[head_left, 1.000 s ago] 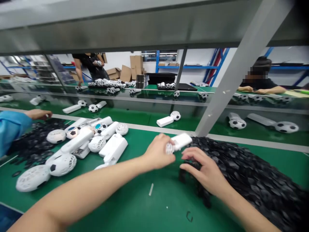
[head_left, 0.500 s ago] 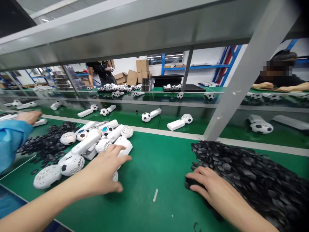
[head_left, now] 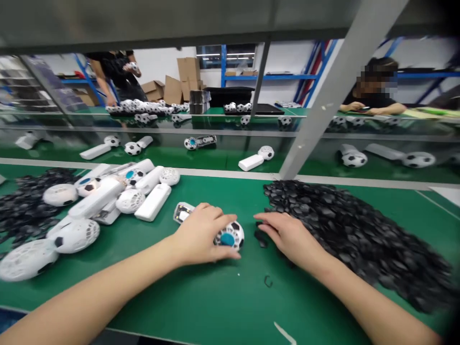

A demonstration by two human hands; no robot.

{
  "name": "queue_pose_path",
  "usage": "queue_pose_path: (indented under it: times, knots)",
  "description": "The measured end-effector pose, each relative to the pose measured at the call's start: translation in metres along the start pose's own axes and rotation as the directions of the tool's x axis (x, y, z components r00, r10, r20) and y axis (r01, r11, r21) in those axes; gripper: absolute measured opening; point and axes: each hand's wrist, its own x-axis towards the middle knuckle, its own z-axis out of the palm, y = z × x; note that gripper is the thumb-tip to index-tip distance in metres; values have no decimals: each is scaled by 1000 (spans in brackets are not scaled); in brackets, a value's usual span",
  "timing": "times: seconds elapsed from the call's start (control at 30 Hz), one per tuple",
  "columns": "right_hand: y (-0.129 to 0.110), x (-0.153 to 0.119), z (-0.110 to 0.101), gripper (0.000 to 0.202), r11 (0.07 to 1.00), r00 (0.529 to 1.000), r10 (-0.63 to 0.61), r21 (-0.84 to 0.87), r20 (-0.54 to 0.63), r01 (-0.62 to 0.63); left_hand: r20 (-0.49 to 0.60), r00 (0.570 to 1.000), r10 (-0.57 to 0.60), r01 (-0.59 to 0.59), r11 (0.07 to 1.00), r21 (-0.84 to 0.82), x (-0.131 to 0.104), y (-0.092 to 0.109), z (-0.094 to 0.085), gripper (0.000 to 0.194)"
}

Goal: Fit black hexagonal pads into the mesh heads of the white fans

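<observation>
My left hand [head_left: 201, 235] grips a white handheld fan, its soccer-ball head [head_left: 230, 238] with a blue centre showing between thumb and fingers. Part of the fan's open handle [head_left: 182, 212], with circuitry inside, sticks out behind my knuckles. To the right, my right hand [head_left: 287, 230] has thumb and forefinger closed around a small black plastic piece [head_left: 261, 237]. Behind that hand spreads a large heap of similar black pieces [head_left: 345, 225]. Left of my left hand lies a pile of white fans [head_left: 97, 196], some with soccer-ball heads.
Beyond the green table [head_left: 201, 297], a conveyor belt [head_left: 223, 163] carries several fans. A slanted metal post [head_left: 323, 96] rises at the table's far edge. Another black heap [head_left: 32, 201] lies far left. Two people are across the line. A black scrap [head_left: 268, 281] lies in front.
My left hand has moved right from the pile and now holds a fan. My right hand has shifted left with the black piece. The view has turned down, and the co-worker's blue sleeve has left it.
</observation>
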Motion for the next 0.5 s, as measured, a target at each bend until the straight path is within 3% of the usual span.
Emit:
queue_pose_path:
  times: [0.13, 0.27, 0.37, 0.43, 0.5]
  knots:
    - [1, 2, -3, 17, 990, 998, 3, 139, -70, 6, -39, 986, -165, 163, 985, -49, 27, -3, 11, 65]
    - [2, 4, -6, 18, 973, 991, 42, 233, -130, -10, 160, 985, -58, 79, 988, -130, 17, -18, -6, 83]
    - [3, 4, -6, 11, 956, 983, 112, 285, -149, -65, 314, 948, -52, 128, 965, -228, 4, -29, -17, 71]
    - [4, 5, -6, 8, 952, 981, 129, 293, -142, -83, 285, 950, -130, 181, 970, -160, 1, -29, -16, 64]
    - [5, 5, -7, 7, 955, 985, 118, 286, -127, -77, 115, 966, -229, 227, 973, 30, 3, -23, -9, 67]
